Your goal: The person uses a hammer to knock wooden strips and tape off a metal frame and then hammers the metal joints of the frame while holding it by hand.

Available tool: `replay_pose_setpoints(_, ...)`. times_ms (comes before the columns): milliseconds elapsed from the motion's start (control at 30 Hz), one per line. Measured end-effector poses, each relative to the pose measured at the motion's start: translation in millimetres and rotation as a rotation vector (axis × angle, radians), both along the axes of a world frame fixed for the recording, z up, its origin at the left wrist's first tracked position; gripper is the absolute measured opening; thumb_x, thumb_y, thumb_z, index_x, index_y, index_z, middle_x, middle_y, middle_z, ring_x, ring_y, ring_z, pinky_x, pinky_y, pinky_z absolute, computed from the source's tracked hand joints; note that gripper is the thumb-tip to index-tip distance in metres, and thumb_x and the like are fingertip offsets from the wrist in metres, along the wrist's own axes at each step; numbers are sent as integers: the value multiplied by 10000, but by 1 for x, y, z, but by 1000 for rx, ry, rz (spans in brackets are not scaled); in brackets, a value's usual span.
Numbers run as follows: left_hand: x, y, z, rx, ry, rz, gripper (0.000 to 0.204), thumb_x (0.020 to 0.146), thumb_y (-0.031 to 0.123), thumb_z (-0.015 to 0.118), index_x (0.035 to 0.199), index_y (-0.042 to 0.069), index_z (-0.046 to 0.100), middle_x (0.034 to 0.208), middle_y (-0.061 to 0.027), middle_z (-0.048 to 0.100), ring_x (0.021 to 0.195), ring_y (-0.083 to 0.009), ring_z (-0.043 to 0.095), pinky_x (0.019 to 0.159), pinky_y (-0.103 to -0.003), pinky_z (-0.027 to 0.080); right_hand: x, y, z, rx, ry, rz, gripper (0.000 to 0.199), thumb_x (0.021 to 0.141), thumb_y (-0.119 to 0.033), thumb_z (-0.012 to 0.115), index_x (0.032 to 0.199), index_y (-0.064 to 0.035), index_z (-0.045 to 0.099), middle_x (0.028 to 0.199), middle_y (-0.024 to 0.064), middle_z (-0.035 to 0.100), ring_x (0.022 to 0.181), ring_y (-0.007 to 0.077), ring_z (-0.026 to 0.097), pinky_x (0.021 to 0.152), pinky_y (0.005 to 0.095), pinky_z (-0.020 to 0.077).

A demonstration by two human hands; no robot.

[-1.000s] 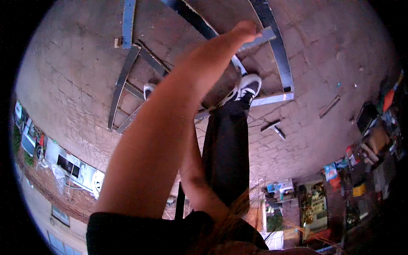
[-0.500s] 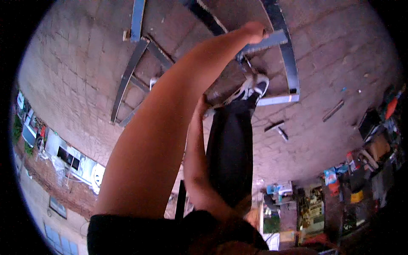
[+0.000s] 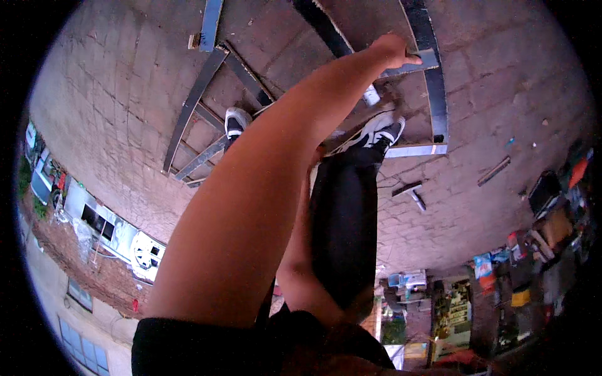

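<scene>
My left arm stretches up and across the view. Its hand (image 3: 394, 51) is closed on a short blue-grey board (image 3: 427, 60), the thumb lying over it. That board meets a long dark strip (image 3: 434, 94) of a frame on the ground. A pale, blocky object (image 3: 371, 94) shows just under my left forearm, with a brownish blur beside it; its kind is unclear. My right forearm (image 3: 296, 257) rises from the lower middle. Most of my right hand (image 3: 319, 153) is hidden behind the left forearm, so its fingers do not show.
My black-and-white shoes (image 3: 236, 123) stand among dark frame boards (image 3: 195, 109) with rough pale edges. Loose offcuts (image 3: 411, 193) and a thin strip (image 3: 494, 171) lie on the paved ground to the right. Mixed clutter (image 3: 527, 269) lines the lower right; white panels (image 3: 100, 216) stand at left.
My left hand keeps its hold on the short board. My right hand has slipped further behind the left forearm. My left shoe shows more, and the view has shifted slightly.
</scene>
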State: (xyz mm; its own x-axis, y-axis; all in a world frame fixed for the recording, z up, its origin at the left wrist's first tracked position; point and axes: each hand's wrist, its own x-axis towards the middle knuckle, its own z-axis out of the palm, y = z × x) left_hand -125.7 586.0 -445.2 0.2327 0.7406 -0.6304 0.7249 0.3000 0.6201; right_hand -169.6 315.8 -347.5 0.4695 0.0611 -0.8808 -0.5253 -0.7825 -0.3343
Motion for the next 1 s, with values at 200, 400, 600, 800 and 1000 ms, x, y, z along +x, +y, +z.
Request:
replay_pose_setpoints(200,6,-3,-1,-15,-26,97,759,730,744,432,887,40,670,887,-208,627,863,-354,608,767,-443,472,78,12,85,579,-56,-217,300,810,-159,480,580,-178,288,508,-58,221,427,51,235,416,207,214)
replay_pose_setpoints(400,-2,2,-1,-48,76,57,679,755,666,505,934,27,653,913,-199,623,878,-367,603,764,-457,476,-3,-6,5,151,-35,-72,179,806,-171,566,672,-116,462,552,-12,392,459,91,375,416,222,295)
replay_pose_setpoints(600,-11,-6,0,-138,-69,60,616,808,604,480,916,24,654,909,-190,626,877,-343,606,761,-454,480,34,2,42,403,124,26,196,809,-155,607,690,-113,457,545,-32,377,430,66,327,384,234,237)
replay_pose_setpoints(800,-4,-19,-2,10,-42,56,579,843,578,447,1018,55,621,859,-193,630,854,-338,611,756,-449,477,26,-35,24,421,-94,-153,257,852,-247,513,657,-143,382,567,-30,380,463,98,342,439,246,296)
replay_pose_setpoints(1000,-27,-15,5,45,-98,41,598,812,602,487,930,40,652,866,-187,631,854,-338,611,744,-434,477,25,-28,-27,-255,440,46,210,831,-265,546,695,-113,498,550,-33,417,403,82,336,395,251,269)
